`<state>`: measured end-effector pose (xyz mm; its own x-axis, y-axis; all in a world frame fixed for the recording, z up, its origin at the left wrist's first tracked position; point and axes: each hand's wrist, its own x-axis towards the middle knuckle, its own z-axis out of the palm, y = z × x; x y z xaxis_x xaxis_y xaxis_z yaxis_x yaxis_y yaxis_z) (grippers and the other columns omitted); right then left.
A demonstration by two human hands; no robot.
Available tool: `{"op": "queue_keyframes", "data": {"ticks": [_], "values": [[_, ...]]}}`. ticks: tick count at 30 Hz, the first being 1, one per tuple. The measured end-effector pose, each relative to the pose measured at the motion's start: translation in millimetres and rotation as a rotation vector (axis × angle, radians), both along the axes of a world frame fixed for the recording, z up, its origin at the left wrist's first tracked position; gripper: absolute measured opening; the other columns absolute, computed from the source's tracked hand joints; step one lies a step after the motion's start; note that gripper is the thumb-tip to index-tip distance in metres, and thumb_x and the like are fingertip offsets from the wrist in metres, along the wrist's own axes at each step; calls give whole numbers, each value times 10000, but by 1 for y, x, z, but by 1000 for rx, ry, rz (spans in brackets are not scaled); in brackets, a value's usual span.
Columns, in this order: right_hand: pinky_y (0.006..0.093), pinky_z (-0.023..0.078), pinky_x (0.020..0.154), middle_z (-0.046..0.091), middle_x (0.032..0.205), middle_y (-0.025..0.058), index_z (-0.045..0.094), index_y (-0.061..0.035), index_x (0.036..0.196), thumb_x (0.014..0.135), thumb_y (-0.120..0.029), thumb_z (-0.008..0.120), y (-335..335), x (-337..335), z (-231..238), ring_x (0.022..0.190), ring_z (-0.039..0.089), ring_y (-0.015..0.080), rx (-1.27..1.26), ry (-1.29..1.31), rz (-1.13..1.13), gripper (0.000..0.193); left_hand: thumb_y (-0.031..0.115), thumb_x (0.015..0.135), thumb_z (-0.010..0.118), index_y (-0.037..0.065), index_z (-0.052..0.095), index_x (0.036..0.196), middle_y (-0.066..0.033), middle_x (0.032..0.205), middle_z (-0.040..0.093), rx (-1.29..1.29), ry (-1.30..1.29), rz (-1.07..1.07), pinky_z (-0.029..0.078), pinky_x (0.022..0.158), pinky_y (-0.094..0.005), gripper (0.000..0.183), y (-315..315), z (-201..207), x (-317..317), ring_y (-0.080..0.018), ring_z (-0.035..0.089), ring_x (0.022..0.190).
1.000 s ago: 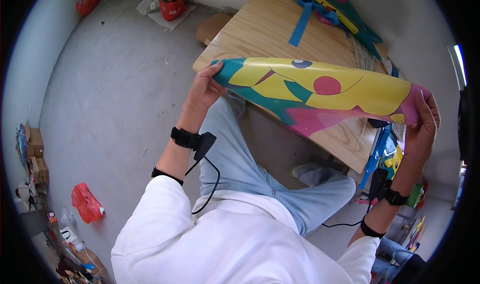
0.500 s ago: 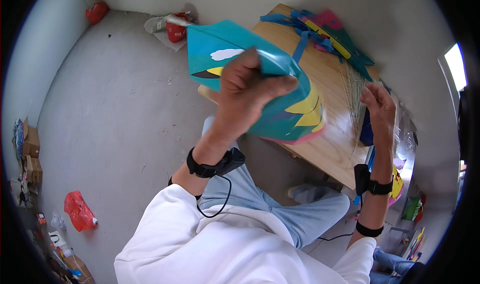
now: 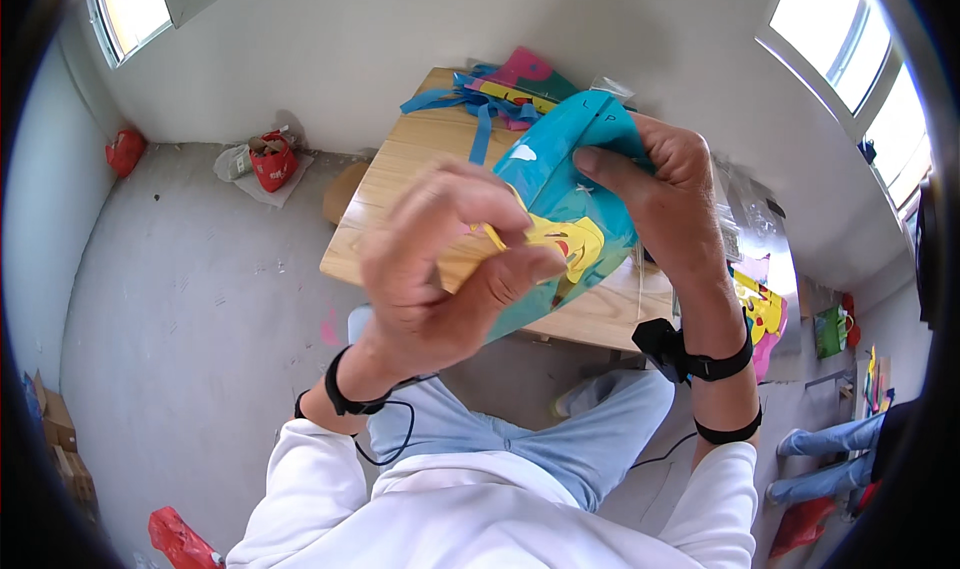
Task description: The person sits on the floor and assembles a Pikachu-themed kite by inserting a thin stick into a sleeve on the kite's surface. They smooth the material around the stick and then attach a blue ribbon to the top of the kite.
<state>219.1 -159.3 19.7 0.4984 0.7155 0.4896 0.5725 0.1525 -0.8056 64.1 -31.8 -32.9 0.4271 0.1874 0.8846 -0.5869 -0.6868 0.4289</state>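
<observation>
A teal plastic kite sheet [image 3: 605, 207], printed with a yellow cartoon figure and a white cloud, is held up over the table. My right hand [image 3: 680, 199] grips its upper end, thumb in front and the other fingers mostly hidden behind. In front of the sheet's left edge is my left hand [image 3: 425, 259], its fingers curled and slightly blurred. Its thumb and index fingertips are a little apart, with nothing visible between them. The lower part of the sheet hangs partly behind that hand.
Blue ribbons [image 3: 432, 100] and a pink and yellow printed sheet [image 3: 525, 69] lie at the back of the wooden table [image 3: 375, 199]. Another yellow printed sheet [image 3: 760, 304] is at its right. Red bags [image 3: 272, 164] sit on the floor. Another person's jeans-clad legs [image 3: 835, 454] show at right.
My right hand, empty before, now holds the sheet's upper end. My left hand has let go and is lower left. The sheet has turned, and the view has shifted.
</observation>
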Motion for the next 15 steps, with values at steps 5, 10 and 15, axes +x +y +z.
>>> {"op": "queue_keyframes", "data": {"ticks": [5,10,15], "values": [[271,485,635,648,731,37,717,55,983,868,-22,682,-16,-9,19,677,553,72,-49,-22,121,142,108,749,879,5,666,1094,-88,1025,705,115,46,153,481,813,-293,418,12,63,12,-160,649,977],[302,446,589,602,677,64,714,56,948,843,-58,703,-27,-11,19,627,531,98,-191,-54,133,156,-35,797,796,10,695,1041,-58,963,715,-214,214,-306,564,835,-255,268,24,55,22,-104,680,890],[306,442,571,616,693,60,714,51,928,836,-42,708,-21,-11,8,629,540,90,19,-31,163,131,-42,831,749,21,702,1038,-57,966,723,-318,229,-409,558,832,-259,221,21,48,27,-116,684,902]]}}
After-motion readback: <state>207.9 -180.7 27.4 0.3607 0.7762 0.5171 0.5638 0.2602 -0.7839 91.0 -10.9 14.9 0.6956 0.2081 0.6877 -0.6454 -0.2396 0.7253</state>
